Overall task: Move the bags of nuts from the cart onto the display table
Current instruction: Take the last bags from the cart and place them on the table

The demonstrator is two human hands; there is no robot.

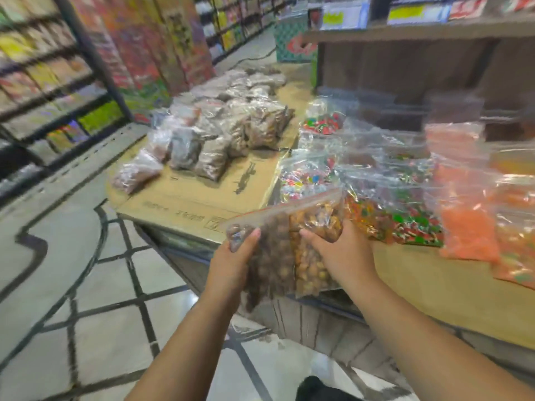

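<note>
Fingers point(254, 235) of left hand point(231, 264): curled round a clear zip-top plastic bag of dark brown round nuts point(269, 256), thumb on the front near the top. Fingers of right hand point(341, 256): curled round a second clear zip-top bag of golden-tan nuts point(311, 264), thumb on its left edge. Both bags upright, side by side, touching, with a red-orange seal strip across the tops. Held in the air at the near edge of the tabletop point(434, 285), lower halves hanging in front of that edge, not set down.

Writing: black print and a boxed symbol on the flattened brown cardboard sheet point(188, 198) covering part of the tabletop, too blurred to read. Yellow and red price tags point(411, 11) on the wooden upper shelf point(405, 33), also unreadable.

Further back on the cardboard: heap of clear bags of brown nuts point(231, 131), stacked several deep. Right of it: clear bags of mixed coloured sweets point(312, 175), red-and-green sweets point(414, 224), orange pieces point(466, 227), lying overlapped. Left: blurred store shelving point(43, 68) over grey tiled floor point(86, 285).
</note>
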